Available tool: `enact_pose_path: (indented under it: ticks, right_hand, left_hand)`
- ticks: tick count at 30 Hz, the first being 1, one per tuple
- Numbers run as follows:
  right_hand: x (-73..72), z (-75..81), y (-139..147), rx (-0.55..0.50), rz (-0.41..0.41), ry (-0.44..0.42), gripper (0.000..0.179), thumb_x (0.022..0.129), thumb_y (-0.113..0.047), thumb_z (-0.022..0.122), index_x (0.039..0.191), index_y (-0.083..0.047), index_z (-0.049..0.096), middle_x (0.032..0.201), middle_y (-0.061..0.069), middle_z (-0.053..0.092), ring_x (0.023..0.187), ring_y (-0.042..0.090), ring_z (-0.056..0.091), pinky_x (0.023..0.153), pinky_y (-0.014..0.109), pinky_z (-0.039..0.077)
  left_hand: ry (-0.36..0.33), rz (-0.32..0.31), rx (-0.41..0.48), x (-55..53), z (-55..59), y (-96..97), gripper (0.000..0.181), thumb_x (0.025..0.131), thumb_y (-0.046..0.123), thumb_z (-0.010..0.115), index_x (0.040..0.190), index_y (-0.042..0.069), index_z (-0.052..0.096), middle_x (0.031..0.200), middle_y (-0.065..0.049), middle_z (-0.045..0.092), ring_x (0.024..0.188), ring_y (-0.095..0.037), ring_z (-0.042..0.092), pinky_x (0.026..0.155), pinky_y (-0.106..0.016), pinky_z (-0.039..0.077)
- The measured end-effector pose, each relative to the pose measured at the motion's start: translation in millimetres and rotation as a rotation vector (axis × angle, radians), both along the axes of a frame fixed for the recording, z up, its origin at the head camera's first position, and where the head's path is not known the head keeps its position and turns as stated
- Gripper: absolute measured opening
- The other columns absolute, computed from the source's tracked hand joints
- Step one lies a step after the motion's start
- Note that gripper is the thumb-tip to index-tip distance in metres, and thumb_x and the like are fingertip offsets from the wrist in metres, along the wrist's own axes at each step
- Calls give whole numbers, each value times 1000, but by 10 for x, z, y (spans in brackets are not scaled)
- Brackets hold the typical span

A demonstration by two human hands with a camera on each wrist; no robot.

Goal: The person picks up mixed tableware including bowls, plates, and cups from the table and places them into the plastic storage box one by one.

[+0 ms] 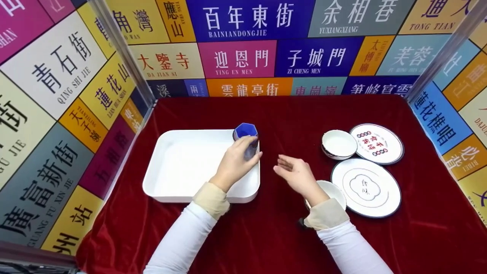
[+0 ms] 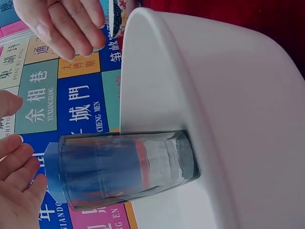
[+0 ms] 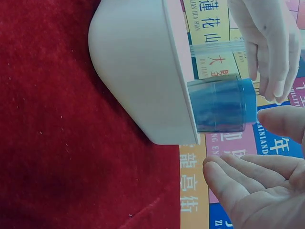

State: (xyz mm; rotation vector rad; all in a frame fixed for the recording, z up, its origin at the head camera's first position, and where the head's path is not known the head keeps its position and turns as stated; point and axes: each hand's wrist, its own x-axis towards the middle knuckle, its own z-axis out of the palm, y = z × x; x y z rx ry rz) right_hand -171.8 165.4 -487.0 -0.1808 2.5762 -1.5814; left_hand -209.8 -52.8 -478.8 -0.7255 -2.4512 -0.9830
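Observation:
A clear glass (image 2: pixel 167 157) with a blue hexagonal cup (image 1: pixel 245 131) nested in it stands upright in the back right corner of a white tray (image 1: pixel 182 163). My left hand (image 1: pixel 236 160) is over the tray's right side, just beside the cup's rim. In the right wrist view, the left fingers (image 3: pixel 274 71) are loosely bent and apart from the cup. My right hand (image 1: pixel 298 175) hovers to the right of the tray, fingers extended, holding nothing; its palm (image 3: pixel 267 191) shows in the right wrist view.
On the right lie two round plates, one with red characters (image 1: pixel 376 144) and one with a flower outline (image 1: pixel 384 190). A white bowl (image 1: pixel 339 144) stands beside them; another bowl (image 1: pixel 335 192) is partly behind my right wrist. Red cloth (image 1: pixel 266 236) covers the table, with printed panels around it.

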Motion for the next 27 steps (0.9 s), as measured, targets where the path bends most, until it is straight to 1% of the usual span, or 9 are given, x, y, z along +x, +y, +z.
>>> enact_pose_path:
  ticks: [3,8,15,21,27]
  right_hand:
    - [-7,17,56,11,-12,7,53,96,-17,69,142,5,53,136,25,62,127,36,61,109,46,50]
    - [-21,45,176,6,-44,4,53,96,-17,68,143,4,53,137,24,62,128,36,60,109,46,50]
    - [-35,49,336,-3,-59,27,52,97,-16,68,142,5,53,137,25,61,129,37,60,110,46,48]
    - [-41,55,444,28,-74,49,50,97,-18,68,140,4,56,137,24,62,127,38,61,110,48,48]
    - [-47,77,558,16,-96,40,50,97,-19,67,139,6,56,137,25,61,128,38,60,111,48,47]
  left_hand:
    - [-6,-16,-4,9,-18,7,43,93,25,73,130,4,64,129,-12,68,123,-25,65,108,-34,51]
    - [-3,-36,-15,17,-43,18,36,94,24,72,124,4,68,123,-10,71,117,-23,68,104,-33,53]
    - [-3,-42,-25,30,-45,22,36,94,25,72,123,5,69,121,-9,72,115,-22,68,103,-31,54]
    - [-37,-38,-46,25,-55,29,37,96,26,70,126,5,67,123,-8,71,116,-22,67,104,-32,53]
    - [-62,-40,-65,22,-75,31,38,95,27,70,126,5,67,122,-8,71,114,-22,67,103,-34,54]
